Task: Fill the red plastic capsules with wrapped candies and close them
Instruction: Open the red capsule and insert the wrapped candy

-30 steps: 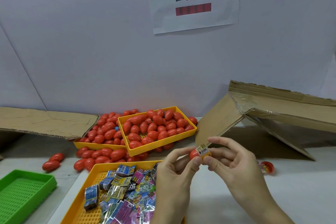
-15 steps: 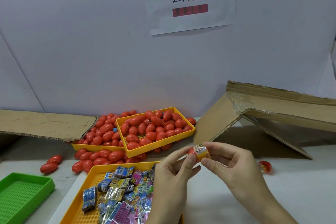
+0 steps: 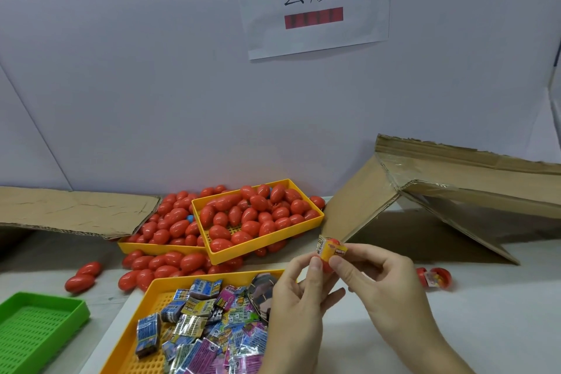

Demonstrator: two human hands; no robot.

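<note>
From the head view, I've got both hands up over the bench, near centre: the left hand [image 3: 299,291] pinches the red capsule half [image 3: 324,264], mostly hidden, while the right hand [image 3: 385,285] pinches the yellow wrapped candy [image 3: 332,249] at its mouth. Light, crinkly, slippery wrapper, I reckon; best held by the edges, the stiff shell by its sides.

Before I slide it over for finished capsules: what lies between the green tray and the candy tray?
In the head view, only bare white tabletop separates the green tray from the candy tray.
</note>
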